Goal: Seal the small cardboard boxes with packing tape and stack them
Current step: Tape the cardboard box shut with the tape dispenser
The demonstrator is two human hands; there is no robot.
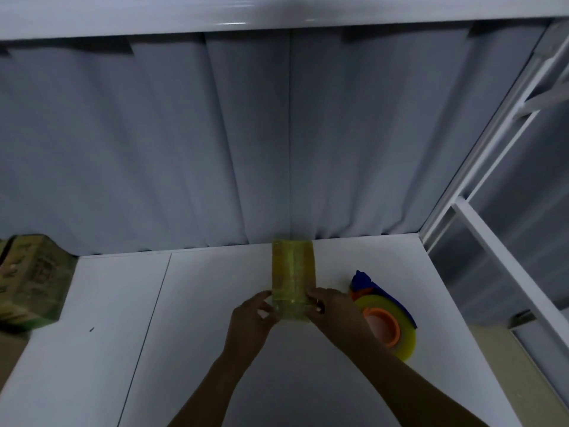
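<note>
Box (292, 272) grip: left hand (254, 315), right hand (334, 312)

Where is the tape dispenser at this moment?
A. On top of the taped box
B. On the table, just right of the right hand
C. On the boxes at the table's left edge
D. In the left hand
B: the tape dispenser lies on the table beside the right hand, which with the left hand holds the taped box.
</note>
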